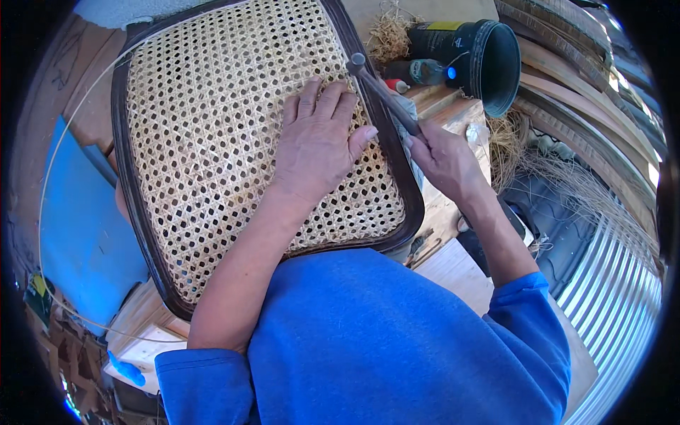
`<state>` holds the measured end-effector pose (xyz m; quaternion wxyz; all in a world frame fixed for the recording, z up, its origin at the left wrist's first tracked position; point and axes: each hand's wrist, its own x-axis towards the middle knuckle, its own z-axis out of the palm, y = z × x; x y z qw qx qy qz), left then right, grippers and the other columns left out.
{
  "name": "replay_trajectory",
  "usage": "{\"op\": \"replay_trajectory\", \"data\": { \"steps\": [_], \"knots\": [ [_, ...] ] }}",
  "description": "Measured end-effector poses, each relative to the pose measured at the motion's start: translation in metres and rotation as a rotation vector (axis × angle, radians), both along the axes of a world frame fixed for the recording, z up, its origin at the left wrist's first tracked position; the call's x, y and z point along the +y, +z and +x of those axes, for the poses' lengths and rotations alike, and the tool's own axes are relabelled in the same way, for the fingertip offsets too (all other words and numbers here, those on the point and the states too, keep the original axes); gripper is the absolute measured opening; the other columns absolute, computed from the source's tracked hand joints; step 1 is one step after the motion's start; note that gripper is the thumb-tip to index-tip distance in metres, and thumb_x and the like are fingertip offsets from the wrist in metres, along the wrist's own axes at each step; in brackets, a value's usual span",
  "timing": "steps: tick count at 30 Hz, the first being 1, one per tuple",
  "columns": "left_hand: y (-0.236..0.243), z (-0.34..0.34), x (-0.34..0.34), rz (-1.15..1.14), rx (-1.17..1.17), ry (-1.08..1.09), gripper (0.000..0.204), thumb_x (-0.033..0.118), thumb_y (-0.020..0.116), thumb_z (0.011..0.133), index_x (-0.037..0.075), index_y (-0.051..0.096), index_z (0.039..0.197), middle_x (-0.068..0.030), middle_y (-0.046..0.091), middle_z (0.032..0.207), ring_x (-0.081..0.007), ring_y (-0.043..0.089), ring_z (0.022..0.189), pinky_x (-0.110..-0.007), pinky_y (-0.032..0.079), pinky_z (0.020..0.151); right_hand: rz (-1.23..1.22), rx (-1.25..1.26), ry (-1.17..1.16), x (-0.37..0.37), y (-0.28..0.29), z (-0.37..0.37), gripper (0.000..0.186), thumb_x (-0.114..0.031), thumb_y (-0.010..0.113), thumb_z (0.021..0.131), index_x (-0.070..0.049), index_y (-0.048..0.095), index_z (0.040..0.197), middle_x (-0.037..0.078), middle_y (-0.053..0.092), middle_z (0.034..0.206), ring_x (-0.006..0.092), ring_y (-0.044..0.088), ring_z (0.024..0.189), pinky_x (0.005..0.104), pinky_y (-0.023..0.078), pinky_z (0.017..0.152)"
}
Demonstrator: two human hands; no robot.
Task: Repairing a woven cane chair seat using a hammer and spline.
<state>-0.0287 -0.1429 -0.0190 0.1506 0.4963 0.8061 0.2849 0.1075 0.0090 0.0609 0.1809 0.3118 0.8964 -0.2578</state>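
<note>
A woven cane panel [205,142] in a dark wooden frame [134,234] lies in front of me. My left hand [316,138] rests flat on the weave near its right side, fingers spread, holding nothing. My right hand [446,157] is closed around the handle of a hammer [386,95]. The hammer's small round head is over the frame's right rail, beside the cane edge; whether it touches the wood I cannot tell. A long thin cane strand [44,184] loops out from the frame's upper left and curves down the left side.
A dark bucket [499,67] lies on its side at the upper right, with a plastic bottle [418,71] beside it. Cane shavings [389,35] and loose fibres [567,177] lie around there. Blue sheet material [78,234] is at left; corrugated metal [613,283] stands at right.
</note>
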Motion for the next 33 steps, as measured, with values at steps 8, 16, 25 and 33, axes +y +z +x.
{"op": "replay_trajectory", "data": {
  "steps": [8,16,25,33],
  "knots": [
    [-0.003,0.002,0.001,0.032,0.048,0.002,0.055,0.046,0.052,0.091,0.002,0.055,0.123,-0.0116,0.049,0.128,-0.0336,0.038,0.128,-0.049,0.029,0.106,-0.032,0.077,-0.075,-0.008,0.009,-0.004,0.024,-0.023,0.058,0.092,0.001,0.055,0.097,0.02,0.056,0.07,0.0331,0.057,0.063,0.0396,0.045,0.06],
    [-0.001,0.0,0.001,0.005,0.015,-0.01,0.056,0.046,0.051,0.091,0.002,0.054,0.124,-0.0119,0.049,0.129,-0.0333,0.037,0.129,-0.048,0.028,0.107,-0.042,0.046,-0.099,-0.008,0.01,-0.003,0.024,-0.023,0.059,0.092,0.001,0.054,0.096,0.021,0.056,0.071,0.0327,0.057,0.063,0.0396,0.045,0.059],
    [-0.001,-0.001,0.001,0.019,0.007,-0.01,0.056,0.047,0.051,0.091,0.001,0.055,0.124,-0.0124,0.049,0.128,-0.0342,0.038,0.128,-0.048,0.029,0.107,-0.05,0.038,-0.052,-0.005,0.002,0.002,0.024,-0.023,0.058,0.093,0.0,0.054,0.097,0.019,0.055,0.069,0.0308,0.057,0.063,0.039,0.045,0.06],
    [-0.005,0.0,0.001,0.038,0.021,0.001,0.055,0.047,0.052,0.09,0.001,0.056,0.122,-0.0122,0.05,0.127,-0.0344,0.039,0.127,-0.049,0.029,0.106,-0.057,-0.02,-0.017,-0.001,-0.003,-0.001,0.025,-0.023,0.058,0.093,0.0,0.055,0.102,0.019,0.055,0.07,0.0291,0.058,0.063,0.0375,0.046,0.06]
  ]
}}
